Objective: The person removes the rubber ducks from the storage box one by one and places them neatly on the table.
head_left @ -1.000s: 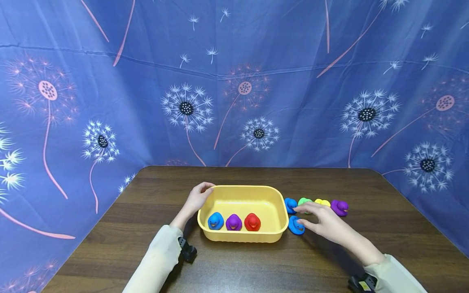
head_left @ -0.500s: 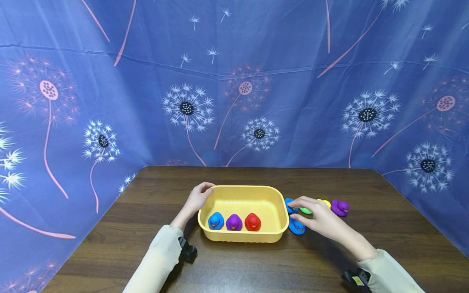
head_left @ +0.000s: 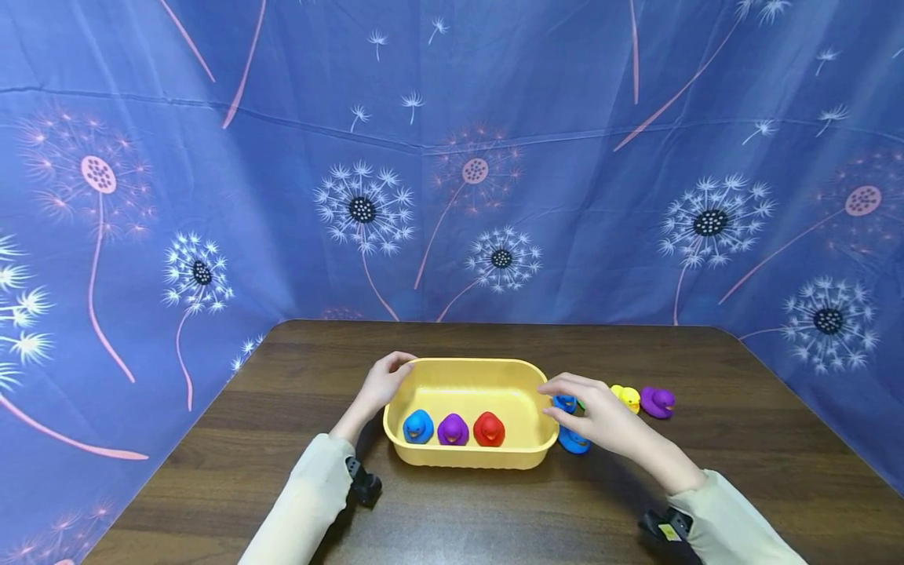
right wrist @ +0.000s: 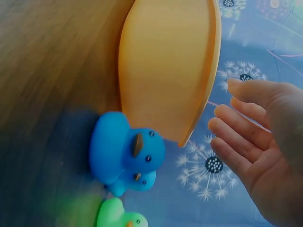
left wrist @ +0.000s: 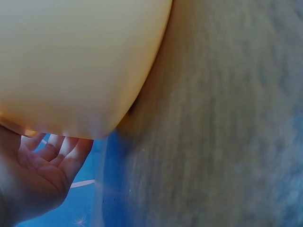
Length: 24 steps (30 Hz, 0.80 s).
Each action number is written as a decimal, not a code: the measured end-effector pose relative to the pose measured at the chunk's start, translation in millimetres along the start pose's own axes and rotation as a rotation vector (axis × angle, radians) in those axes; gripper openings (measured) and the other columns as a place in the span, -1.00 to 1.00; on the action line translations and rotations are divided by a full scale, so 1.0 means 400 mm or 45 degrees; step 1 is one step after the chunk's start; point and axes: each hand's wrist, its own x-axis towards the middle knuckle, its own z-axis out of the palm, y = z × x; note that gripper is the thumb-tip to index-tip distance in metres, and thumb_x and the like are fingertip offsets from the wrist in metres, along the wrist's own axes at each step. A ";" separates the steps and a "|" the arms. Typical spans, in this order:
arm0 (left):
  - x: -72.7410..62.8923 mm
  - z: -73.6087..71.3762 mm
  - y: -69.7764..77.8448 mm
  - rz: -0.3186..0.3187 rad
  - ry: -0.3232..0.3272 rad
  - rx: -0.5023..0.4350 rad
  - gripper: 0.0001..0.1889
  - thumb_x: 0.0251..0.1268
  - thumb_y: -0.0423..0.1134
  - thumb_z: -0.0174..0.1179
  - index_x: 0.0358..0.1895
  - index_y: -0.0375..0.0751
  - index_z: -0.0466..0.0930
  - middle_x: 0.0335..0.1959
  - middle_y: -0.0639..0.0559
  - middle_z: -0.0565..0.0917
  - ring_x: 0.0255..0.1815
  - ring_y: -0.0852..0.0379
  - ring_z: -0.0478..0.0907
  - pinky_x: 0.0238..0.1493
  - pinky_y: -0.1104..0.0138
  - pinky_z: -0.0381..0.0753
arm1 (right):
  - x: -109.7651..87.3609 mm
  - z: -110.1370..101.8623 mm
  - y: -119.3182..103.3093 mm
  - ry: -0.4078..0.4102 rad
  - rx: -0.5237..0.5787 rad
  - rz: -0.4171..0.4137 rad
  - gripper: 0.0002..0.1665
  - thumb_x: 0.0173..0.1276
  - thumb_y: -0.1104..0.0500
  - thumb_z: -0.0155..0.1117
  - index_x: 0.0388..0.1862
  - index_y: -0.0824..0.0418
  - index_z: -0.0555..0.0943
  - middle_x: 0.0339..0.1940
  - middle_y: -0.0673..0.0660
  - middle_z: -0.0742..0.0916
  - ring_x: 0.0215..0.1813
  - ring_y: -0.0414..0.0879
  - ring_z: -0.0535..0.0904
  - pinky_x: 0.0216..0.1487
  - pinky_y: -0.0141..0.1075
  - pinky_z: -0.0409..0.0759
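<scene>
My left hand [head_left: 381,384] holds the back left corner of a yellow plastic tub [head_left: 472,457]; its fingertips are hidden behind the tub in the left wrist view. Inside the tub, along the front wall, sit a blue rubber duck [head_left: 418,427], a purple duck [head_left: 453,430] and a red duck [head_left: 489,429]. My right hand [head_left: 600,412] hovers at the tub's right rim, thumb and fingers apart with nothing between them. Under it stand a front blue duck [right wrist: 111,146], a second blue duck [right wrist: 142,180] and a green duck [right wrist: 113,215].
To the right of the tub, a yellow duck [head_left: 627,398] and another purple duck [head_left: 657,402] stand on the brown wooden table [head_left: 452,526]. Behind the table hangs a blue cloth [head_left: 579,196] printed with dandelions.
My right hand has moved left, from above the ducks to the tub's right rim, uncovering more of the yellow duck. The left hand and the tub have stayed put.
</scene>
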 end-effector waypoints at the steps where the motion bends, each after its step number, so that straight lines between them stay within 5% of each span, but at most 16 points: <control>1: -0.001 0.000 0.000 -0.002 0.001 0.000 -0.78 0.34 -0.27 0.06 -0.06 -0.27 0.60 -0.16 -0.16 0.65 -0.16 0.03 0.55 -0.16 0.33 0.47 | 0.004 0.003 -0.002 0.003 -0.004 -0.009 -0.62 0.00 0.33 0.45 -0.14 0.18 0.64 -0.20 0.03 0.72 -0.18 -0.13 0.64 -0.08 -0.55 0.52; 9: -0.001 0.001 0.001 -0.004 0.005 0.010 -0.78 0.34 -0.26 0.07 -0.06 -0.26 0.60 -0.14 -0.15 0.66 -0.13 0.02 0.55 -0.11 0.28 0.49 | 0.030 0.031 -0.022 -0.079 0.004 0.078 -0.68 0.12 0.20 0.40 -0.10 0.17 0.65 -0.14 0.01 0.73 -0.11 -0.10 0.65 -0.09 -0.23 0.61; 24: -0.001 -0.001 0.005 -0.013 0.007 0.013 -0.77 0.35 -0.26 0.06 -0.05 -0.25 0.60 -0.12 -0.14 0.65 -0.12 0.02 0.55 -0.12 0.28 0.49 | 0.064 0.086 -0.039 -0.181 0.058 0.002 -0.62 0.09 0.21 0.42 -0.08 0.26 0.62 -0.16 0.07 0.73 -0.11 -0.09 0.64 -0.09 -0.25 0.60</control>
